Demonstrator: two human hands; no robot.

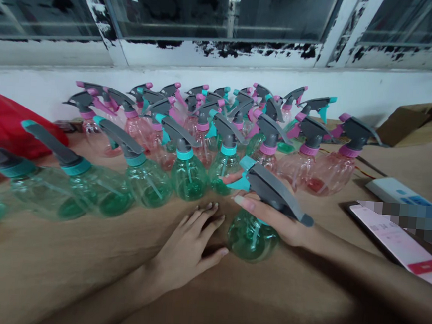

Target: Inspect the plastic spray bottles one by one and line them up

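My right hand [271, 217] is closed around the neck of a clear green spray bottle [251, 242] that has a grey and turquoise trigger head. The bottle's base is on or just over the table; I cannot tell which. Left of it, my left hand [194, 242] lies on the tabletop with fingers spread, holding nothing. Just beyond my hands stand more green spray bottles, among them one [188, 177] straight ahead and another [149, 181] to its left. Pink spray bottles [329, 168] with grey and pink heads crowd behind them.
A lit phone [393, 241] lies at the right, near a white power strip [397, 190]. At the far right is an open cardboard box [409, 125]. A red plastic bag [13, 126] sits at the left. Windows [220, 12] and a white wall bound the wooden table [91, 267].
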